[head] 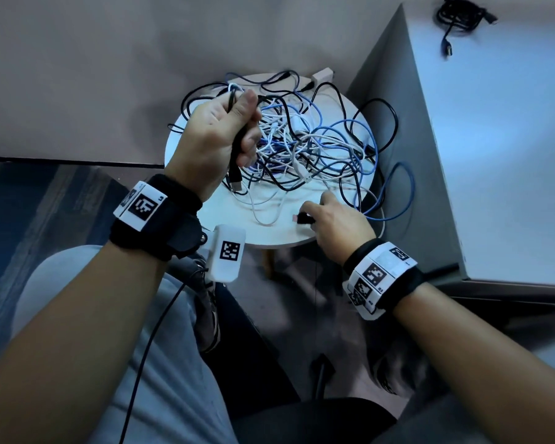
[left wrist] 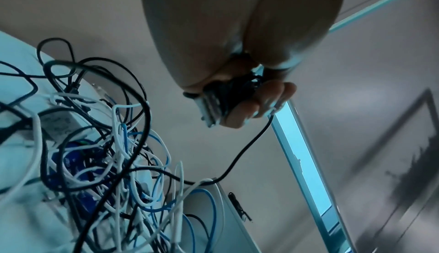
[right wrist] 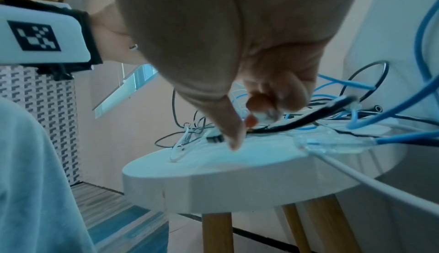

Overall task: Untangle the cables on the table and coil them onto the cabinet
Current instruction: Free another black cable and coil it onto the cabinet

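The tangled heap of black, white and blue cables (head: 305, 145) lies on the round white wooden-legged table (head: 279, 235). Above the table's left part, the left hand (head: 220, 136) is fisted around a bundle of black cable (head: 237, 145) whose metal plug hangs below the fist. At the table's near edge, the right hand (head: 337, 222) pinches a small black connector (head: 303, 218). Right of the table, a coiled black cable (head: 458, 17) rests on the grey cabinet (head: 500, 149).

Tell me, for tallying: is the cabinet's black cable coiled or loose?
Coiled: the black cable lies bundled on the cabinet, one plug trailing.
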### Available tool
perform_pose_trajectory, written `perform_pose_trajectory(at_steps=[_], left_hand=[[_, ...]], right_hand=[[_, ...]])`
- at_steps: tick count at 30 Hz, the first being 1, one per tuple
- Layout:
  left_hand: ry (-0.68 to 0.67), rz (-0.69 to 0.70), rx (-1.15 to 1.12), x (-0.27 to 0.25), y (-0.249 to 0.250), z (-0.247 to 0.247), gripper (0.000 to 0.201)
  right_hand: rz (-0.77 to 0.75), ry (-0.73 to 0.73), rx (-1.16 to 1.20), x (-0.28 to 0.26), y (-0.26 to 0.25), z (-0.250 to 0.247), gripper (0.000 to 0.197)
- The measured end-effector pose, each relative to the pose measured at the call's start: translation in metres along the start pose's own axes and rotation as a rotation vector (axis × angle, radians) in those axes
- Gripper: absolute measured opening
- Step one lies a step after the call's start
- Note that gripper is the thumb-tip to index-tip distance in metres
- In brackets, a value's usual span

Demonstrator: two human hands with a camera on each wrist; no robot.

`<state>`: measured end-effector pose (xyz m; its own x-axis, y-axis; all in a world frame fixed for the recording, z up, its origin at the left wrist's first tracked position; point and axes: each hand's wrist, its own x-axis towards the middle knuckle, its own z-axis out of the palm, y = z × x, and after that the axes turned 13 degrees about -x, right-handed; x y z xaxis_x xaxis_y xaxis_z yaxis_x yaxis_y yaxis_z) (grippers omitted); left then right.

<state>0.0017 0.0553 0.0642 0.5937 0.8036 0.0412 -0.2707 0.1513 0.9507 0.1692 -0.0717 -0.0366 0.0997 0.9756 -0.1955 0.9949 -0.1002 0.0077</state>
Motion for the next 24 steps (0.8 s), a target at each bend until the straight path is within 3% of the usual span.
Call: perform_pose_trajectory(at_steps=[3, 8, 13, 15, 18, 22, 24], left_hand=[[-0.042, 0.010, -0.170, -0.001, 0.006, 0.002, 0.030], [-0.137, -0.037, -0.396, -0.004, 0.014, 0.000, 0.036], [-0.143, -0.021, -0.318, -0.006, 0.014, 0.004, 0.034], [-0.164, -0.032, -0.315, -0.007, 0.014, 0.006, 0.034], [-0.212, -0.058, -0.302, -0.010, 0.013, 0.007, 0.033], [-0.297, -0.076, -0.238, -0.011, 0.009, 0.007, 0.028], [-0.284, -0.061, -0.145, -0.011, 0.006, 0.006, 0.037]], right_hand=[[0.042, 0.078, 0.098, 0.005, -0.001, 0.000, 0.037], [0.070, 0.069, 0.256, 0.011, 0.002, 0.000, 0.045], [0.176, 0.355, 0.512, 0.010, -0.004, -0.023, 0.013], [0.193, 0.460, 0.677, 0.007, -0.009, -0.039, 0.019], [0.112, 0.448, 0.962, 0.005, -0.013, -0.056, 0.040], [0.047, 0.419, 1.133, 0.010, -0.012, -0.062, 0.009], [0.058, 0.437, 1.195, 0.010, -0.010, -0.067, 0.013]])
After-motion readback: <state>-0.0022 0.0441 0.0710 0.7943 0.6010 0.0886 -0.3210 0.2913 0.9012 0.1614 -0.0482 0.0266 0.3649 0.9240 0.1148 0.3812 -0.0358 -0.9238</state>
